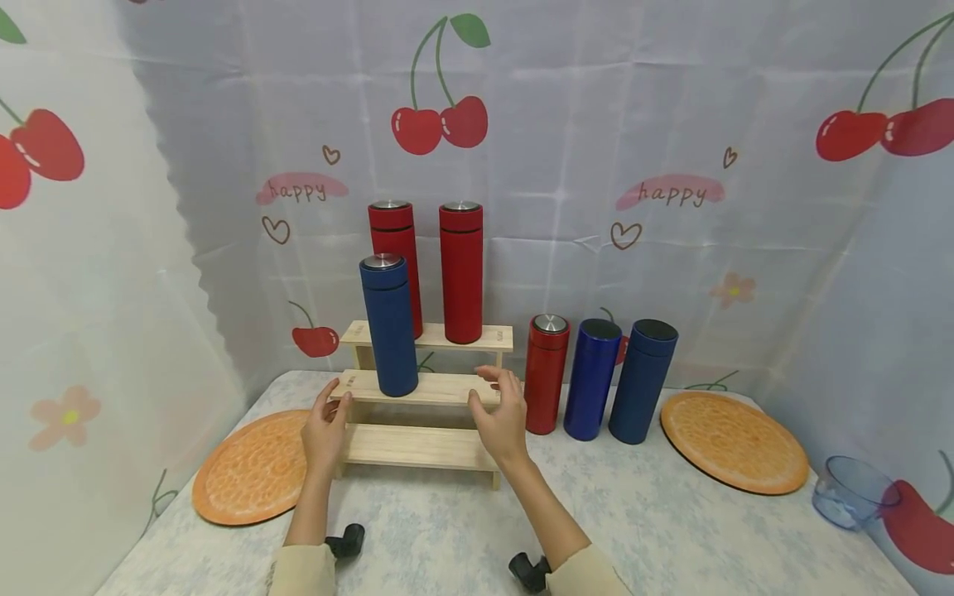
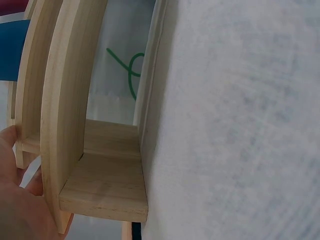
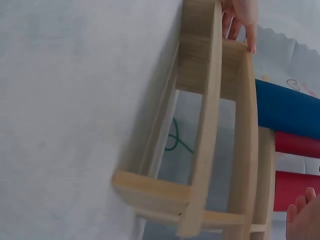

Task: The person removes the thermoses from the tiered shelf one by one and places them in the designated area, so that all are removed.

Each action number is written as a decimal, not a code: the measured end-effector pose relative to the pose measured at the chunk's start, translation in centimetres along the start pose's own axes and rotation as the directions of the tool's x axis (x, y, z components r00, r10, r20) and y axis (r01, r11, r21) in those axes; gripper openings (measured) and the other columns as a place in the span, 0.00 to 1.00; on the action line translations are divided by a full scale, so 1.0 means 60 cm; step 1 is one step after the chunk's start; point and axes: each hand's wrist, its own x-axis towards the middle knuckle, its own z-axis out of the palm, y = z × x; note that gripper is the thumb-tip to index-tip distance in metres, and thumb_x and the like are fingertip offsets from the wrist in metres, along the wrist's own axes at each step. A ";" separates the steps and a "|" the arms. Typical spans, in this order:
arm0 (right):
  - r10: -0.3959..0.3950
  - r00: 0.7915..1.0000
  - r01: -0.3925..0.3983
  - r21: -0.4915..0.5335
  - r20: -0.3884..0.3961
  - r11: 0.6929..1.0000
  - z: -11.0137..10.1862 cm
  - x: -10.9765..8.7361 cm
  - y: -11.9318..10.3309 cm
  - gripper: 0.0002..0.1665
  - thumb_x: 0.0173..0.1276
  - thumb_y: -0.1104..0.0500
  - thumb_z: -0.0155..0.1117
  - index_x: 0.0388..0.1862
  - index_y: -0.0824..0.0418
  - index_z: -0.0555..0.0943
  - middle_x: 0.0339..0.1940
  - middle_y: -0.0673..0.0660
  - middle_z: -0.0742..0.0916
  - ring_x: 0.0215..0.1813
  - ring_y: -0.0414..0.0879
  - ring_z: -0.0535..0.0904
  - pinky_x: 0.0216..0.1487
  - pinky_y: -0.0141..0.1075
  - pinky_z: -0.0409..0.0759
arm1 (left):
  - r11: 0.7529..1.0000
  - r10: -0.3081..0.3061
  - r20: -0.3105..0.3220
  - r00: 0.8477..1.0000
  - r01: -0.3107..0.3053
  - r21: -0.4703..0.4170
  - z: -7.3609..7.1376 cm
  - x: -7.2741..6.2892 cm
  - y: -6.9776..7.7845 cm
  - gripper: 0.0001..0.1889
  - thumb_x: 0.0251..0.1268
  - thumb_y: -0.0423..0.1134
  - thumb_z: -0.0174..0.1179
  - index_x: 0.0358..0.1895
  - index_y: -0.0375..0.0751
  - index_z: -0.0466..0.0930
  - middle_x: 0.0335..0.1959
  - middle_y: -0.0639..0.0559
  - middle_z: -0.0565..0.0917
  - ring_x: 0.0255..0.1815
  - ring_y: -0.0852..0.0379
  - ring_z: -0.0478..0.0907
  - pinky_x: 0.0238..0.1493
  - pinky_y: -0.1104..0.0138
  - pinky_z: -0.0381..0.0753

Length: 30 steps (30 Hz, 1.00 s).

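Observation:
A three-tier wooden stand [image 1: 421, 447] stands on the table. My left hand [image 1: 325, 432] is at its left end, fingers lightly bent against the end of the tiers. My right hand [image 1: 503, 418] hovers by its right end, thumb and fingers spread. In the right wrist view, the right hand's fingers [image 3: 301, 206] are apart from the wood and hold nothing. A matte blue thermos bottle [image 1: 391, 331] stands upright on the middle tier. On the top tier stand two red thermos bottles, the right one [image 1: 462, 277] in full view, the left one [image 1: 393, 228] partly hidden behind the blue bottle.
Right of the stand, a red bottle [image 1: 546, 377], a glossy blue bottle [image 1: 592, 381] and a dark blue bottle [image 1: 643, 385] stand on the table. Round orange mats lie left [image 1: 249, 472] and right [image 1: 734, 443]. A clear bluish cup [image 1: 850, 497] is far right. A printed curtain [image 1: 551, 149] hangs behind.

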 end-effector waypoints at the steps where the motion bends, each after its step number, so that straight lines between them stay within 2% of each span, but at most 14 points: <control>1: -0.006 1.000 0.006 -0.003 0.005 1.000 0.005 0.005 -0.003 0.21 0.53 0.71 0.63 0.47 0.62 0.76 0.44 0.55 0.81 0.48 0.46 0.73 0.47 0.44 0.72 | 1.000 0.001 0.000 1.000 -0.001 0.002 0.000 0.000 0.000 0.26 0.65 0.54 0.54 0.63 0.49 0.69 0.47 0.36 0.80 0.47 0.44 0.77 0.46 0.55 0.72; 10: -0.063 0.998 0.063 0.016 -0.018 0.998 0.040 0.067 -0.035 0.29 0.55 0.66 0.65 0.57 0.63 0.70 0.51 0.58 0.77 0.54 0.48 0.70 0.51 0.45 0.70 | 1.000 0.006 0.000 1.000 -0.006 -0.005 0.000 0.000 -0.002 0.26 0.65 0.54 0.54 0.63 0.49 0.70 0.45 0.37 0.81 0.46 0.44 0.78 0.45 0.55 0.72; 15: -0.091 0.996 0.092 0.063 -0.015 0.994 0.066 0.096 -0.053 0.39 0.54 0.67 0.68 0.64 0.66 0.62 0.54 0.60 0.74 0.56 0.56 0.70 0.53 0.49 0.70 | 1.000 0.005 -0.003 1.000 -0.005 -0.002 0.000 -0.001 -0.003 0.25 0.64 0.54 0.54 0.63 0.50 0.70 0.45 0.37 0.81 0.46 0.44 0.78 0.45 0.56 0.73; 17: -0.090 0.996 0.089 0.073 0.007 0.993 0.077 0.103 -0.059 0.44 0.54 0.66 0.69 0.67 0.65 0.58 0.56 0.61 0.72 0.57 0.58 0.69 0.54 0.50 0.70 | 1.000 0.005 -0.004 1.000 -0.005 0.007 -0.001 -0.002 -0.002 0.25 0.65 0.54 0.54 0.62 0.50 0.70 0.45 0.38 0.81 0.46 0.45 0.78 0.44 0.59 0.73; 22: -0.073 0.992 0.068 0.052 0.103 0.996 0.102 0.114 -0.069 0.53 0.57 0.59 0.70 0.73 0.58 0.48 0.63 0.61 0.68 0.64 0.50 0.65 0.59 0.45 0.68 | 0.999 0.024 -0.007 1.000 -0.024 0.032 -0.003 -0.001 0.001 0.25 0.65 0.53 0.54 0.62 0.50 0.70 0.44 0.39 0.82 0.44 0.47 0.80 0.38 0.71 0.71; 24: -0.067 0.987 0.064 0.028 0.145 0.998 0.110 0.117 -0.070 0.56 0.57 0.57 0.70 0.74 0.56 0.44 0.66 0.60 0.65 0.66 0.49 0.63 0.60 0.43 0.66 | 0.999 0.030 -0.006 1.000 -0.030 0.040 -0.003 0.000 0.001 0.25 0.65 0.54 0.53 0.63 0.50 0.70 0.44 0.40 0.82 0.43 0.47 0.80 0.37 0.72 0.71; 26: -0.059 0.981 0.060 0.002 0.186 0.998 0.118 0.118 -0.069 0.58 0.56 0.56 0.70 0.75 0.54 0.41 0.67 0.60 0.63 0.67 0.50 0.62 0.60 0.42 0.67 | 0.999 0.029 -0.001 1.000 -0.029 0.038 -0.004 0.001 0.000 0.25 0.64 0.54 0.53 0.63 0.50 0.70 0.44 0.40 0.82 0.44 0.47 0.80 0.38 0.69 0.73; 30: -0.010 0.968 0.027 -0.064 0.252 0.998 0.137 0.111 -0.065 0.62 0.55 0.54 0.71 0.75 0.51 0.38 0.68 0.61 0.62 0.65 0.52 0.64 0.57 0.42 0.69 | 0.999 0.031 0.005 1.000 -0.031 0.026 -0.003 0.002 -0.002 0.26 0.65 0.54 0.53 0.64 0.49 0.69 0.45 0.37 0.81 0.46 0.44 0.79 0.44 0.56 0.75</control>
